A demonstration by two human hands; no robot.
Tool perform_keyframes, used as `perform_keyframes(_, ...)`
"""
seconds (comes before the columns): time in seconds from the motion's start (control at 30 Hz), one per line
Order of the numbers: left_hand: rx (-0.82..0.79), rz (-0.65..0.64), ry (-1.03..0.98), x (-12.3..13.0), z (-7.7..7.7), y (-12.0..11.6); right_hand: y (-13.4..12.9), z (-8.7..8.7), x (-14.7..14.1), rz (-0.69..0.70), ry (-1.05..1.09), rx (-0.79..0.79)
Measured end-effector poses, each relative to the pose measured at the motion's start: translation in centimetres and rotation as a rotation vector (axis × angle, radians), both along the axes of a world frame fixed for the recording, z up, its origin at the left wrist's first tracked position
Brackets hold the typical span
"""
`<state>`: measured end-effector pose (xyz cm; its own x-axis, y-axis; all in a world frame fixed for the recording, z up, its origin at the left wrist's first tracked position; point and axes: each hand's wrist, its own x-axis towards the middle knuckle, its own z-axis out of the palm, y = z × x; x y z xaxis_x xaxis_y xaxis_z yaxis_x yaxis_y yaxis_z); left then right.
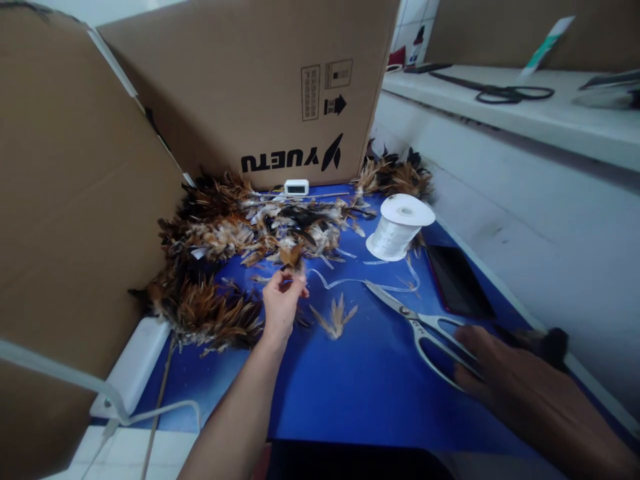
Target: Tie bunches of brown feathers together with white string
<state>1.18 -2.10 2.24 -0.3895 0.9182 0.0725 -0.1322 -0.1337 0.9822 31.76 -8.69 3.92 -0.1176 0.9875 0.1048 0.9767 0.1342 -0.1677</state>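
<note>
My left hand (pixel 283 298) pinches a small brown feather bunch (pixel 293 256) above the blue table (pixel 320 400). From near those fingers a thin translucent ribbon (pixel 345 283) winds to the right and back toward a white spool (pixel 397 233). My right hand (pixel 487 367), partly blurred, grips the handles of metal scissors (pixel 420 321). Their blades point left, with the tips close to the ribbon; whether they touch it I cannot tell. A little fan of pale feathers (pixel 336 319) lies between my two hands.
Brown and black feathers (pixel 215 233) are heaped at the left and back, against cardboard (pixel 240 80). A small white digital display (pixel 297 187) stands behind them. To the right lies a dark phone (pixel 459 280); black scissors (pixel 510 93) rest on a ledge. A white power strip (pixel 133 367) sits at left.
</note>
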Motion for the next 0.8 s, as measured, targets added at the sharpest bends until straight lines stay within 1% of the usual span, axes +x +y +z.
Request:
perform_keyframes(0.07, -0.006, 0.013, -0.003, 0.0, 0.0, 0.0, -0.3, 0.1, 0.1, -0.098, 0.182, -0.172)
perform_keyframes(0.13, -0.014, 0.019, -0.012, 0.0, 0.0, 0.0, -0.5, 0.3, -0.1, -0.212, 0.443, -0.276)
perform_keyframes(0.17, -0.017, 0.02, -0.018, 0.0, -0.1, 0.0, -0.7, 0.5, -0.3, -0.241, 0.596, -0.315)
perform_keyframes(0.23, -0.023, 0.019, -0.025, 0.0, -0.2, 0.0, -1.1, 1.1, -1.1, -0.224, 0.91, -0.423)
perform_keyframes(0.3, -0.035, 0.02, -0.023, 0.0, -0.3, 0.0, -1.5, 2.0, -2.2, -0.148, 1.174, -0.546)
perform_keyframes(0.4, -0.043, 0.029, -0.011, -0.1, -0.4, 0.1, -2.1, 2.7, -4.0, -0.04, 1.45, -0.636)
perform_keyframes(0.47, -0.042, 0.039, -0.005, -0.2, -0.4, 0.2, -2.1, 2.4, -4.8, 0.005, 1.522, -0.703)
perform_keyframes(0.57, -0.044, 0.05, -0.003, -0.3, -0.4, 0.2, -2.1, 1.2, -5.2, 0.111, 1.531, -0.797)
perform_keyframes(0.7, -0.031, 0.07, 0.017, -0.3, -0.3, 0.1, -2.2, -0.2, -5.3, 0.28, 1.466, -0.932)
perform_keyframes(0.8, -0.008, 0.087, 0.023, -0.2, -0.2, 0.0, -2.3, -0.5, -5.6, 0.402, 1.388, -0.963)
